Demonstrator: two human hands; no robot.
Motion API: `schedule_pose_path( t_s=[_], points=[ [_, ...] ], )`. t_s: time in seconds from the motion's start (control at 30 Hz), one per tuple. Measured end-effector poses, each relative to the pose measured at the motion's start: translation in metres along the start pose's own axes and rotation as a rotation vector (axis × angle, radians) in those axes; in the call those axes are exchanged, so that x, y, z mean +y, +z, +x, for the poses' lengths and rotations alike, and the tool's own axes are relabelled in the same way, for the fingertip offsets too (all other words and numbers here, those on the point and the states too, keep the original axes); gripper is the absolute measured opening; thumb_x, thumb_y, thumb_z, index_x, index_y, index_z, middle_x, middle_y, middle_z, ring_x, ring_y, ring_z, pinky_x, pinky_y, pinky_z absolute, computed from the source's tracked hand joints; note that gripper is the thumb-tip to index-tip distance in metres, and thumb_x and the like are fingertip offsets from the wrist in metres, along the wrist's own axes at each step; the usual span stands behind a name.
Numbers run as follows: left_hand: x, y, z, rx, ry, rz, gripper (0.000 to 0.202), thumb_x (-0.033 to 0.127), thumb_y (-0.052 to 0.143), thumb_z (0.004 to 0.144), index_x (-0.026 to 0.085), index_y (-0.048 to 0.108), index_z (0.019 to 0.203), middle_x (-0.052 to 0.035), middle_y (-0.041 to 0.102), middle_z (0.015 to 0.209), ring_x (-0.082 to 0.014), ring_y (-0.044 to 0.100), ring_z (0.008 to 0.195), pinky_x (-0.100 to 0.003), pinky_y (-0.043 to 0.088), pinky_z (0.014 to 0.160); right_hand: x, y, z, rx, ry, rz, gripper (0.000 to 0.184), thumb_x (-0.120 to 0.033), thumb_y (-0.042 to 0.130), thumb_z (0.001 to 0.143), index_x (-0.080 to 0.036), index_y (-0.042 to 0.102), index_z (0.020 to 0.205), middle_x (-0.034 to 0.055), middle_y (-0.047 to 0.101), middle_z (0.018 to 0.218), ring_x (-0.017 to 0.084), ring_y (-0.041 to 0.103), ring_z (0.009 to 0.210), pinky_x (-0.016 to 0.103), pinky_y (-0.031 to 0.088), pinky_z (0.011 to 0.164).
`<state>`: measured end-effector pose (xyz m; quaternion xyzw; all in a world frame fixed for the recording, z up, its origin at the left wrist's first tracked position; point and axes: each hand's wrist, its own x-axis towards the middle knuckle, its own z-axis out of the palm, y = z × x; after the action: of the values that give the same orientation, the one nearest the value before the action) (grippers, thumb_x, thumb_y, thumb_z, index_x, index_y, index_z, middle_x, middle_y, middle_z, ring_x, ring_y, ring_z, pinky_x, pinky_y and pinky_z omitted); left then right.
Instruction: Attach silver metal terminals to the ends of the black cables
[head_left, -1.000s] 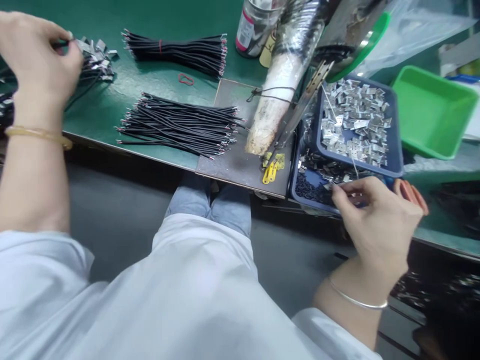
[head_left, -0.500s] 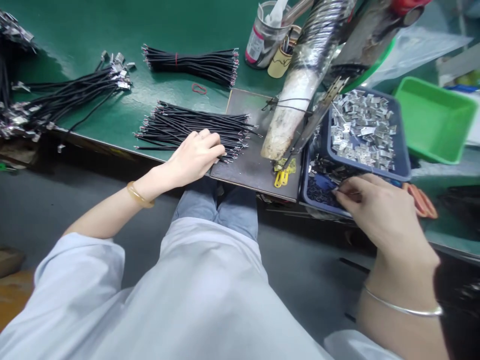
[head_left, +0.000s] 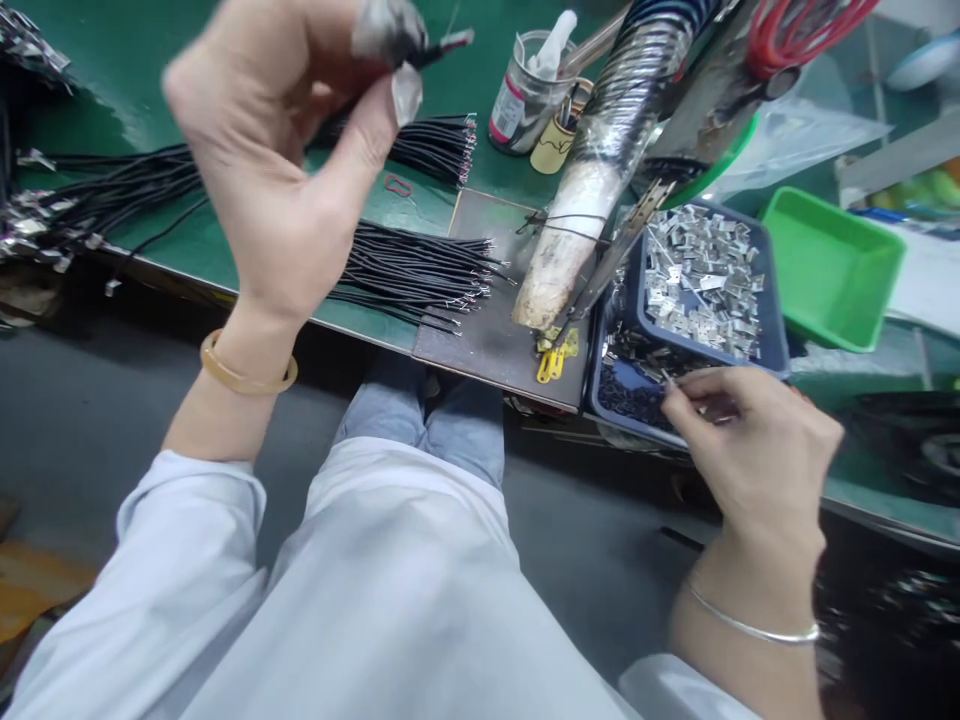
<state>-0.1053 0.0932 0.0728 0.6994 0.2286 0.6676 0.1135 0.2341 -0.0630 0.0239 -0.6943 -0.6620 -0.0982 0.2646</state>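
My left hand (head_left: 285, 150) is raised close to the camera, thumb and taped fingertips pinched on a short black wire (head_left: 442, 42) with a reddish stripped end. Below it a loose pile of black wires (head_left: 420, 272) lies on the green table, partly on a dark metal plate (head_left: 487, 340). My right hand (head_left: 750, 450) hovers at the near edge of a blue tray (head_left: 772, 345), fingers pinched on a small metal clip (head_left: 667, 378). The upper blue tray holds several silver metal clips (head_left: 701, 275).
A wrapped press lever (head_left: 592, 190) slants down onto the plate, with a yellow part (head_left: 551, 360) at its foot. A tied wire bundle (head_left: 435, 145), a red rubber band (head_left: 397, 185), jars (head_left: 525, 95), a green bin (head_left: 829, 265) and finished wires with clips (head_left: 67, 215) lie around.
My left hand left the wire pile and rose toward the camera holding one wire. My right hand stayed at the blue tray's near edge, still pinched.
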Motion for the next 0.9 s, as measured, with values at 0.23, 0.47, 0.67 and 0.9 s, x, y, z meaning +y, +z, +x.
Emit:
schedule_pose_path(
  t_s=[0.23,0.47,0.67,0.9],
  points=[
    [0.069,0.029,-0.056,-0.224,-0.269,0.130,0.015,0.012,0.062,0.089,0.018,0.075,0.089,-0.0021,0.074,0.088,-0.0116,0.066,0.073,-0.025,0.056,0.071,-0.068,-0.002,-0.019,0.444,0.113,0.471,0.020,-0.017,0.084,0.071,-0.023,0.065,0.068,0.0025,0.070,0.071,0.020,0.069,0.061,0.032,0.052,0.048],
    [0.072,0.079,-0.122,-0.208,-1.013,-0.475,0.013,0.024,0.072,0.080,0.014,0.072,0.071,-0.0002,0.068,0.064,-0.0070,0.057,0.054,-0.017,0.048,0.053,-0.097,0.040,-0.031,0.402,0.005,0.534,0.016,-0.009,0.075,0.083,-0.024,0.072,0.088,-0.0001,0.076,0.092,0.017,0.073,0.083,0.033,0.062,0.073],
    [0.069,0.089,-0.126,-0.221,-1.104,-0.539,0.011,0.024,0.078,0.073,0.014,0.072,0.072,-0.0010,0.071,0.072,-0.0098,0.064,0.065,-0.019,0.056,0.065,-0.096,0.050,-0.034,0.373,0.091,0.704,0.011,-0.012,0.069,0.088,-0.024,0.070,0.088,0.0022,0.075,0.095,0.019,0.074,0.090,0.037,0.064,0.076],
    [0.069,0.092,-0.128,-0.246,-1.161,-0.522,0.018,0.028,0.082,0.069,0.014,0.072,0.073,-0.0019,0.071,0.073,-0.0110,0.065,0.067,-0.019,0.055,0.064,-0.094,0.050,-0.036,0.352,0.003,0.736,0.016,-0.009,0.070,0.086,-0.024,0.070,0.091,0.0012,0.076,0.096,0.018,0.075,0.087,0.034,0.064,0.075]
  ],
)
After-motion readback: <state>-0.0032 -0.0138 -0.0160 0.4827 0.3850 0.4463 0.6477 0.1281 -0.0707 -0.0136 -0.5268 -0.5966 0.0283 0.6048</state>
